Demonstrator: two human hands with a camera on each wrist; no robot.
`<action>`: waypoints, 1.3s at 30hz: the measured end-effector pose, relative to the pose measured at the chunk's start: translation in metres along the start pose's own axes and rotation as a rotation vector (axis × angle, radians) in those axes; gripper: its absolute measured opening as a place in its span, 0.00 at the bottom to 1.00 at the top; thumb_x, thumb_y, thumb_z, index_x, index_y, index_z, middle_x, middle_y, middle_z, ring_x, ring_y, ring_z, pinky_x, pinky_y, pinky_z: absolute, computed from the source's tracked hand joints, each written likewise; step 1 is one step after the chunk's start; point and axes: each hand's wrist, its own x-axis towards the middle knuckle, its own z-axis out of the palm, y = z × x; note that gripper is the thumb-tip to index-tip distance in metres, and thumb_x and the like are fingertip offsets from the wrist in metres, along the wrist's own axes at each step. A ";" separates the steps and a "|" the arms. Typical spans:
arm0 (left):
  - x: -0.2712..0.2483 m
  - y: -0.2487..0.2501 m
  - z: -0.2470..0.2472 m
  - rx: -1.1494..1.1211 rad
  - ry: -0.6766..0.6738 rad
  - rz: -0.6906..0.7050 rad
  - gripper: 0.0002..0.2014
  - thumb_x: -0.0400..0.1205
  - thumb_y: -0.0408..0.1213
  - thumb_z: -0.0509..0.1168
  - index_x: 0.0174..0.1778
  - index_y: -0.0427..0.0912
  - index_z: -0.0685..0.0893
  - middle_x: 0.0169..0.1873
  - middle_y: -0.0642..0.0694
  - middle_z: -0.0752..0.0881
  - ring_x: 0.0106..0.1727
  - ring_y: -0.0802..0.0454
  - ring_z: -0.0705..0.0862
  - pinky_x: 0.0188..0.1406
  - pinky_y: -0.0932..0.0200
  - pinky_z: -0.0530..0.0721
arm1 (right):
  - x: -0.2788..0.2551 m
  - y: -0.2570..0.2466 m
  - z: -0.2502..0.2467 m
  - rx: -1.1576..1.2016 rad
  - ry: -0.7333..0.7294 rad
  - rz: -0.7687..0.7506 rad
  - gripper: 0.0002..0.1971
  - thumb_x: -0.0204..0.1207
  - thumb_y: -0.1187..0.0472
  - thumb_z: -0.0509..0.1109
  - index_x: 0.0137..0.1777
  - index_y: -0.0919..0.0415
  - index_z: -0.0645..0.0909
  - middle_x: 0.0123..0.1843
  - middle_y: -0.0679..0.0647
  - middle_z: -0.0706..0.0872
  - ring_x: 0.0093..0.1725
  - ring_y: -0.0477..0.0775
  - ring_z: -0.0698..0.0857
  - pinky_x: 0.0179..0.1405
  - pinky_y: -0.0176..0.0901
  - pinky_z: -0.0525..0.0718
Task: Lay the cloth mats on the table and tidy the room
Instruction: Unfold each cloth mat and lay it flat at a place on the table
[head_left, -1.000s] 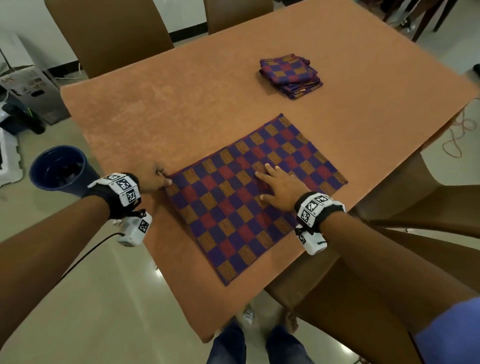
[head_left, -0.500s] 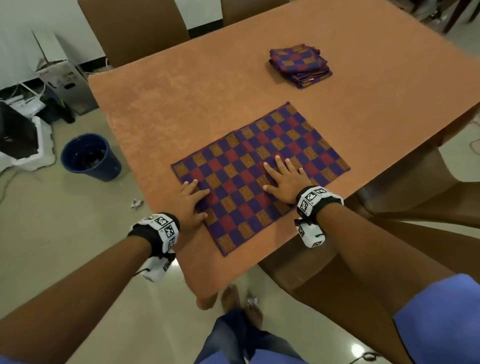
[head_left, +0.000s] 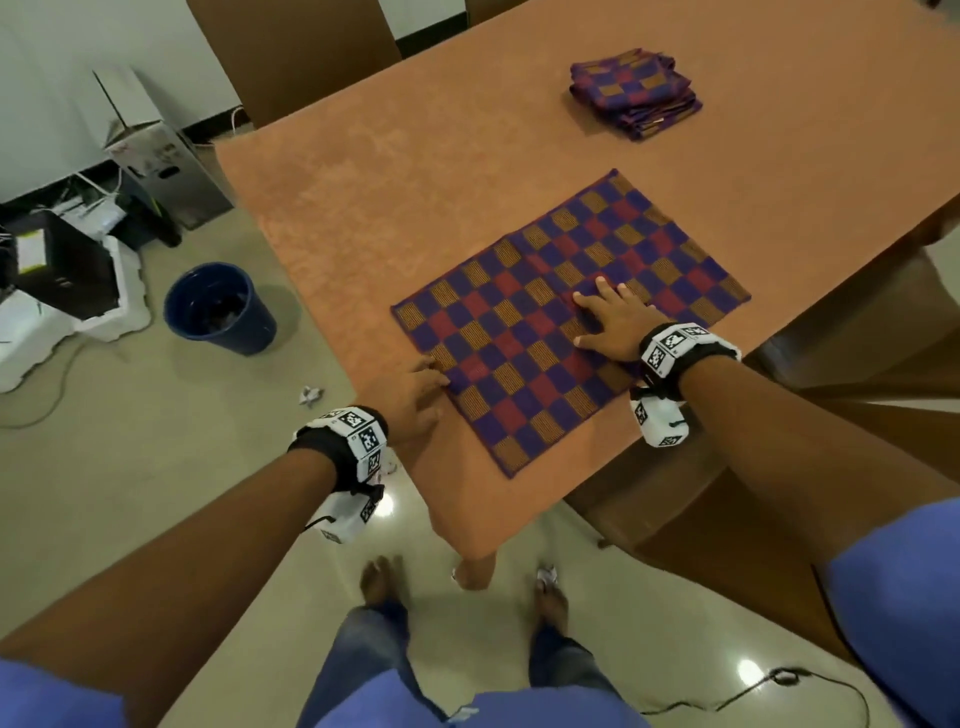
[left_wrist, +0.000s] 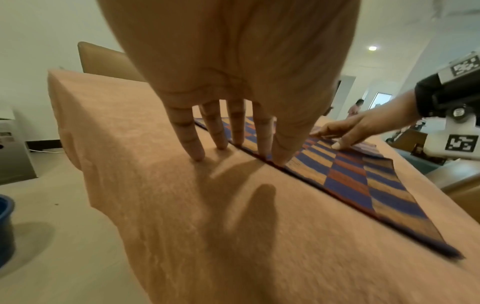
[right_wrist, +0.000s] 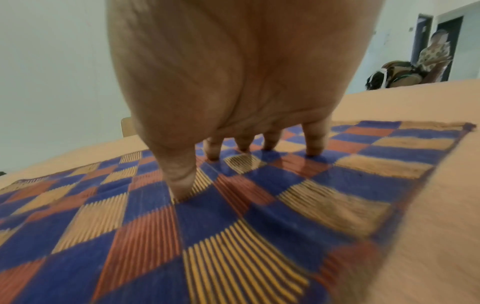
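Change: half a second ago the left hand (head_left: 415, 400) lay flat on the mat (head_left: 566, 317) near its left end; now it sits off the cloth, fingertips (left_wrist: 279, 159) at the mat's left edge, most fingers down on the tabletop (head_left: 395, 182).
Right hand: right hand (head_left: 613, 322) stays spread flat on the middle-right of the mat, fingers straight, pressing, gripping nothing.
Left hand state: released, fingers straight, thumb and forefinger touching the hem, nothing grasped.
Meaning: judged as final smoothing and squaring of mat one; the cloth already lies flat, so this placement looks nearly done.
Mat location: unfolded on the tabletop at the near corner, close to the near edge, fully on the surface.
Mat axis: long axis runs from near-left to far-right in the head view, skewed against the camera but roughly parallel to the right-hand table edge; short sides face left and right.
Remaining: folded stack (head_left: 636, 93) of mats sits well apart, further up the tabletop, not yet laid.
Floor: paper scrap (head_left: 310, 395) near the blue bin (head_left: 218, 309), so tidying still pending.
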 end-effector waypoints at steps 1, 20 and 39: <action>0.003 -0.007 -0.006 -0.007 0.013 0.036 0.22 0.81 0.40 0.63 0.72 0.45 0.76 0.76 0.47 0.70 0.76 0.47 0.70 0.74 0.54 0.68 | 0.000 -0.005 -0.005 0.014 0.021 0.018 0.39 0.76 0.38 0.68 0.83 0.43 0.55 0.88 0.53 0.47 0.85 0.65 0.53 0.76 0.74 0.64; 0.073 -0.190 -0.156 -0.038 0.052 0.156 0.14 0.78 0.41 0.67 0.60 0.46 0.85 0.60 0.43 0.84 0.61 0.44 0.81 0.59 0.57 0.74 | 0.050 -0.196 -0.047 0.292 0.492 0.249 0.11 0.76 0.47 0.67 0.54 0.46 0.85 0.55 0.49 0.88 0.56 0.59 0.85 0.50 0.51 0.82; 0.301 -0.107 -0.210 0.288 -0.053 0.087 0.42 0.66 0.49 0.79 0.75 0.54 0.67 0.80 0.45 0.63 0.78 0.38 0.65 0.75 0.41 0.70 | 0.251 -0.008 -0.215 0.261 0.615 0.372 0.30 0.70 0.35 0.60 0.61 0.58 0.79 0.60 0.61 0.83 0.57 0.67 0.83 0.52 0.56 0.80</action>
